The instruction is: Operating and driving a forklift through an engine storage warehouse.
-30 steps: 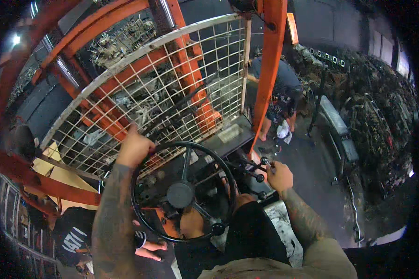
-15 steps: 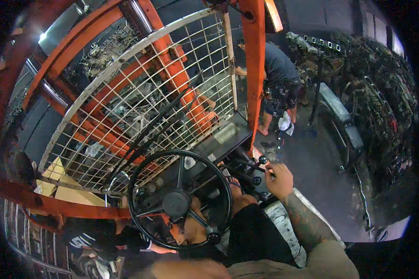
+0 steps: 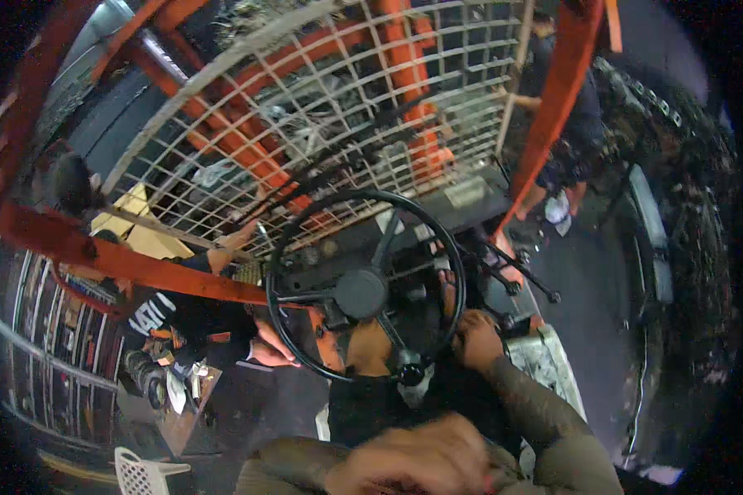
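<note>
A broad, curved guard of pale welded wire mesh (image 3: 330,124) fills the upper middle of the frame, with a tall orange steel post (image 3: 553,115) to its right. At the centre is the black, round, three-spoked steering wheel (image 3: 361,294). A co-worker in a black shirt (image 3: 198,309) bends at centre left. The left hand (image 3: 413,458) lies across the torso at the lower edge, blurred; how far its fingers are open, or what they hold, I cannot tell. Slim black levers with round knobs (image 3: 513,287) stand right of the wheel, near the right hand (image 3: 477,340), whose fingers are bent beside the wheel's lower-right rim; whether they grip anything, I cannot tell.
</note>
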The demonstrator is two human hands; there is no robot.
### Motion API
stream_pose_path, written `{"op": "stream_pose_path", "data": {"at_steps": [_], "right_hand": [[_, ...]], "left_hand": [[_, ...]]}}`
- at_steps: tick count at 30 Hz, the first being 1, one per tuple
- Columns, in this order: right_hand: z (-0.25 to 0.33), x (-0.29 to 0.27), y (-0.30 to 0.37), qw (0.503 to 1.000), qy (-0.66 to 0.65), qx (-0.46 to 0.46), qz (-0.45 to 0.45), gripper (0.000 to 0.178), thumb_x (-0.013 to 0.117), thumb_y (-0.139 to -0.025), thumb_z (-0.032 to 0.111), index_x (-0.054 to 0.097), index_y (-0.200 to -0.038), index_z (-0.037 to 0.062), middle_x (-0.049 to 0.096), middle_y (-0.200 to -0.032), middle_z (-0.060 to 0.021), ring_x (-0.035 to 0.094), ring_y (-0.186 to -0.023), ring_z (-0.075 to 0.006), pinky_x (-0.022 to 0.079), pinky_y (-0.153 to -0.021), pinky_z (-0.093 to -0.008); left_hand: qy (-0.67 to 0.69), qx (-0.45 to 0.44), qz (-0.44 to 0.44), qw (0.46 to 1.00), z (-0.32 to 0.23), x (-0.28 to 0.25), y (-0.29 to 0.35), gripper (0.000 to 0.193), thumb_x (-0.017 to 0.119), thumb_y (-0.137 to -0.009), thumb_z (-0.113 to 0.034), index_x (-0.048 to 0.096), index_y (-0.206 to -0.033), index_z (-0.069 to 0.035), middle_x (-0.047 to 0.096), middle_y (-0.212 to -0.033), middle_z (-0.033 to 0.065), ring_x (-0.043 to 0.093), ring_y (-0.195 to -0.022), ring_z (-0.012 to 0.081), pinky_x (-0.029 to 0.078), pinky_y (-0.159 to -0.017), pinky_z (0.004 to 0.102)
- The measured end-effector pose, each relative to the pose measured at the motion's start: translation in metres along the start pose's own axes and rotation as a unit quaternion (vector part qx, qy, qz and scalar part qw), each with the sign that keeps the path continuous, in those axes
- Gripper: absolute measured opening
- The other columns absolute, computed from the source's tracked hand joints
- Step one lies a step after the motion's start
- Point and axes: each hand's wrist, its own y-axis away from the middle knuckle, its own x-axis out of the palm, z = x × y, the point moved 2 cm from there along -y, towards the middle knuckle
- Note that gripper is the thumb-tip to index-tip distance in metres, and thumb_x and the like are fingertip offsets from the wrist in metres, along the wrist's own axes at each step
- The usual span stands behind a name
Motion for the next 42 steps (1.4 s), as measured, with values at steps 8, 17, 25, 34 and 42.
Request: {"op": "stream_pose_path", "data": {"at_steps": [8, 17, 25, 34, 42], "right_hand": [[-0.026, 0.024, 0.009, 0.998, -0.022, 0.003, -0.061, 0.031, 0.069, -0.086, 0.026, 0.075, -0.108, 0.005, 0.072, -0.12, -0.0164, 0.062, -0.121, -0.0378, 0.043, -0.11, -0.0509], [-0.05, 0.063, 0.01, 0.994, -0.079, 0.07, -0.042, 0.03, 0.064, -0.09, 0.03, 0.075, -0.108, 0.0093, 0.072, -0.115, -0.0171, 0.064, -0.114, -0.0398, 0.046, -0.105, -0.052], [-0.009, 0.014, 0.011, 0.999, -0.008, 0.027, -0.038, 0.026, 0.064, -0.089, 0.028, 0.075, -0.103, 0.0098, 0.073, -0.11, -0.0148, 0.065, -0.108, -0.0382, 0.047, -0.1, -0.0528], [-0.029, 0.038, 0.011, 0.995, 0.063, -0.008, -0.076, 0.027, 0.065, -0.089, 0.03, 0.075, -0.102, 0.0087, 0.075, -0.102, -0.0148, 0.066, -0.102, -0.0381, 0.048, -0.095, -0.0524], [-0.05, 0.051, 0.006, 0.995, 0.092, -0.014, -0.042, 0.031, 0.064, -0.091, 0.033, 0.075, -0.108, 0.0102, 0.074, -0.108, -0.0155, 0.065, -0.104, -0.0387, 0.049, -0.093, -0.0534]], "left_hand": [[0.224, -0.204, -0.192, 0.934, 0.01, 0.043, 0.039, 0.021, 0.072, -0.101, -0.026, 0.067, -0.099, -0.007, 0.07, -0.097, 0.0157, 0.068, -0.09, 0.0317, 0.054, -0.073, 0.0433], [-0.057, -0.171, 0.08, 0.98, -0.017, 0.012, 0.069, 0.03, 0.066, -0.102, -0.024, 0.07, -0.114, 0.002, 0.075, -0.101, 0.0209, 0.069, -0.102, 0.0382, 0.054, -0.085, 0.0492], [-0.8, -0.254, -0.225, 0.495, 0.02, -0.154, 0.188, 0.035, 0.079, -0.081, -0.01, 0.066, -0.113, -0.004, 0.061, -0.137, 0.0201, 0.051, -0.131, 0.0499, 0.037, -0.111, 0.0614], [-0.849, -0.311, -0.232, 0.36, 0.051, -0.16, 0.225, 0.038, 0.072, -0.085, -0.02, 0.068, -0.119, -0.003, 0.053, -0.151, 0.0194, 0.04, -0.146, 0.0462, 0.036, -0.115, 0.0589], [-0.846, -0.319, -0.221, 0.364, 0.055, -0.163, 0.223, 0.037, 0.07, -0.086, -0.021, 0.069, -0.118, -0.004, 0.059, -0.141, 0.0179, 0.049, -0.136, 0.0427, 0.039, -0.11, 0.0564]]}}
